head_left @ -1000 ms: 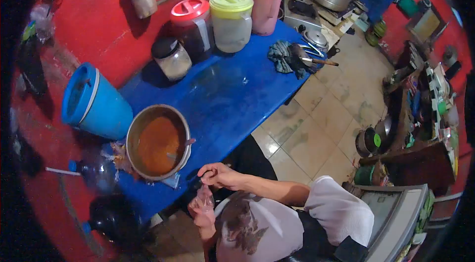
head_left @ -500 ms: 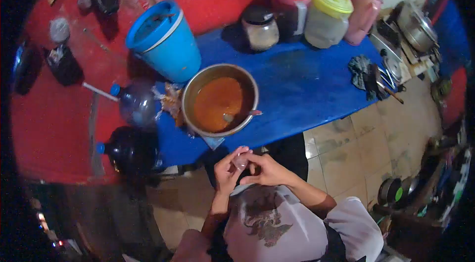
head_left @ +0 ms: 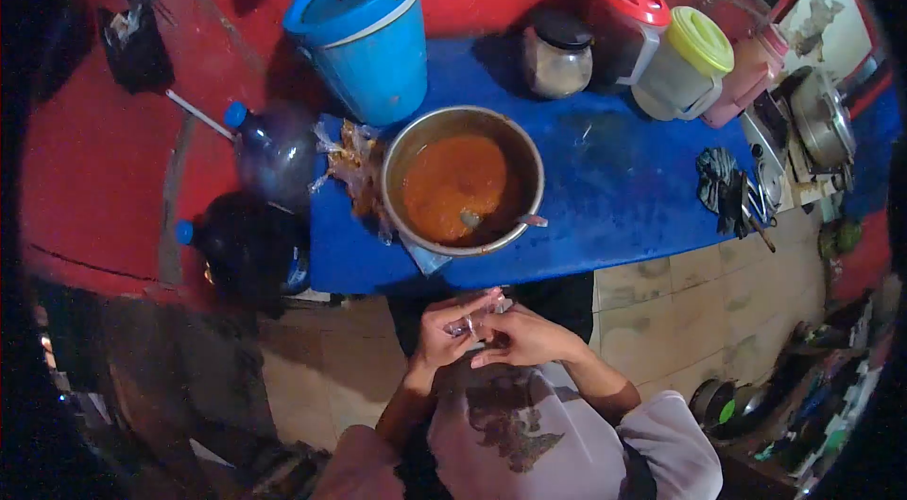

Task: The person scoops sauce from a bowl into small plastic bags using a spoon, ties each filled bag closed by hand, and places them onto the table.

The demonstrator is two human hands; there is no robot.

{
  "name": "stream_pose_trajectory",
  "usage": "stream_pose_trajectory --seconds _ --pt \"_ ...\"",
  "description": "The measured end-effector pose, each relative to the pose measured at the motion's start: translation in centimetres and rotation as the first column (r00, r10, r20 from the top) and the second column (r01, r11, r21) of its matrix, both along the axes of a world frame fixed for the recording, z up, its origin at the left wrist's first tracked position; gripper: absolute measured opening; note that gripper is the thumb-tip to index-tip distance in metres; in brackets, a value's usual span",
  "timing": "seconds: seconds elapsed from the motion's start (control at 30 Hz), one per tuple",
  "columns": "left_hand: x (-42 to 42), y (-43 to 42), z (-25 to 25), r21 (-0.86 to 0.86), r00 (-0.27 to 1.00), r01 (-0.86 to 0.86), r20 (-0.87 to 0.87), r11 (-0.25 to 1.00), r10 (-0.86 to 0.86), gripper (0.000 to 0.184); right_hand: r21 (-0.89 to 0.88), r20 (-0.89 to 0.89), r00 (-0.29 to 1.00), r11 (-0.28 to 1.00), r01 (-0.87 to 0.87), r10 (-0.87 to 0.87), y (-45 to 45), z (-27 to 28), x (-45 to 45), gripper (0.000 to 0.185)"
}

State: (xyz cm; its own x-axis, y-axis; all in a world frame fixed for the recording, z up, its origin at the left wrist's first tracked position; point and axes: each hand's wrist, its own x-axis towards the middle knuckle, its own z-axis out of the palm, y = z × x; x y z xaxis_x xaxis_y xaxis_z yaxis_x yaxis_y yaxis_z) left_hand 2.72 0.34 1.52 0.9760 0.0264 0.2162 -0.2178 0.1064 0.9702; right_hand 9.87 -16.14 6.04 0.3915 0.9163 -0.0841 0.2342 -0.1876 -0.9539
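Note:
Close to my body, below the table's front edge, my left hand [head_left: 442, 335] and my right hand [head_left: 529, 336] meet around a small clear plastic bag [head_left: 480, 316]. Fingers of both hands are closed on it, and some fingertips are hidden. Just beyond them on the blue table stands a wide metal pot [head_left: 389, 183] of orange-red sauce [head_left: 453, 174]. A spoon or ladle [head_left: 534, 220] leans in the pot, its handle over the right rim. Several filled, tied plastic bags [head_left: 352, 164] lie against the pot's left side.
A blue bucket-shaped cooler [head_left: 373, 60] stands behind the pot. Along the back are a black-lidded jar [head_left: 557, 60], a red-lidded jug [head_left: 628, 32], a yellow-lidded jug [head_left: 682, 65] and a pink jug [head_left: 746, 79]. Large bottles [head_left: 274, 150] stand at left; dark cloth and utensils [head_left: 732, 193] lie at right.
The view has shifted, so the table items appear farther right. My hands remain together, and the clear plastic bag looks more spread between my fingers.

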Motion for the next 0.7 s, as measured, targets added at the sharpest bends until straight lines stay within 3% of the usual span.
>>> stream_pose_trajectory --seconds 0.07,0.1,0.13,0.17,0.23,0.27,0.33,0.37,0.4,0.47,0.5,0.53,0.6,0.63,0.7 --pt "-0.3 0.4 -0.1 0.075 1.0 -0.008 0.008 0.997 0.008 0.038 0.101 0.072 0.966 0.966 0.24 -0.248 -0.4 1.9 0.9 0.034" --pt "-0.6 0.6 -0.8 -0.188 0.994 -0.101 -0.048 0.977 0.094 0.034 0.141 0.011 0.853 0.845 0.515 -0.522 -0.6 1.8 1.3 0.03" --pt "-0.9 0.8 -1.5 -0.429 0.979 -0.198 -0.121 0.881 0.161 0.031 0.061 0.089 0.654 0.659 0.749 -0.751 -0.7 2.6 2.5 0.028" --pt "-0.9 1.0 -2.4 -0.544 0.965 -0.262 -0.14 0.797 0.221 0.031 0.188 0.399 0.454 0.555 0.81 -0.797 -0.6 3.8 4.2 0.03" --pt "-0.2 1.2 -1.6 -0.671 0.936 -0.337 -0.162 0.661 0.313 0.036 0.166 0.677 0.289 0.523 0.836 -0.677 -0.7 1.4 7.1 0.037" --pt "0.1 1.4 -1.4 -0.701 0.923 -0.354 -0.158 0.619 0.35 0.038 0.165 0.678 0.293 0.527 0.834 -0.674 -0.8 0.8 7.9 0.037" --pt "0.6 2.1 -2.6 -0.759 0.921 -0.34 -0.149 0.555 0.36 0.037 0.015 0.611 0.503 0.643 0.766 -0.612 -0.7 0.6 9.1 0.036" --pt "0.8 2.5 -3.3 -0.811 0.919 -0.322 -0.142 0.489 0.369 0.037 0.167 0.571 0.484 0.67 0.723 -0.664 -0.3 0.7 9.8 0.027" --pt "1.0 3.0 -3.6 -0.811 0.918 -0.324 -0.144 0.488 0.37 0.037 0.165 0.571 0.485 0.672 0.722 -0.662 0.3 1.2 10.4 0.027" --pt "1.8 4.0 -3.8 -0.954 0.97 -0.09 -0.018 0.287 0.244 0.037 0.09 0.12 0.559 0.57 0.817 -0.82 2.0 2.7 11.6 0.019" --pt "2.5 3.3 -1.4 -0.916 0.922 -0.262 -0.144 0.304 0.36 0.038 0.094 0.118 0.552 0.563 0.821 -0.825 2.7 2.2 12.5 0.019" --pt "3.0 3.0 0.3 -0.916 0.925 -0.257 -0.141 0.309 0.353 0.038 0.086 0.011 0.611 0.609 0.788 -0.792 3.4 0.9 13.6 0.016" --pt "3.8 2.8 2.2 -0.844 0.892 -0.404 -0.28 0.352 0.354 0.038 0.055 -0.176 0.686 0.688 0.723 -0.707 4.9 0.6 14.3 0.014" --pt "3.8 3.0 1.5 -0.844 0.895 -0.401 -0.276 0.356 0.351 0.038 0.047 -0.182 0.697 0.702 0.711 -0.694 5.5 0.3 14.5 0.013" --pt "4.0 3.7 -0.1 -0.777 0.91 -0.298 -0.056 0.554 0.411 0.04 0.04 -0.19 0.712 0.719 0.694 -0.676 5.9 0.2 14.9 0.012"
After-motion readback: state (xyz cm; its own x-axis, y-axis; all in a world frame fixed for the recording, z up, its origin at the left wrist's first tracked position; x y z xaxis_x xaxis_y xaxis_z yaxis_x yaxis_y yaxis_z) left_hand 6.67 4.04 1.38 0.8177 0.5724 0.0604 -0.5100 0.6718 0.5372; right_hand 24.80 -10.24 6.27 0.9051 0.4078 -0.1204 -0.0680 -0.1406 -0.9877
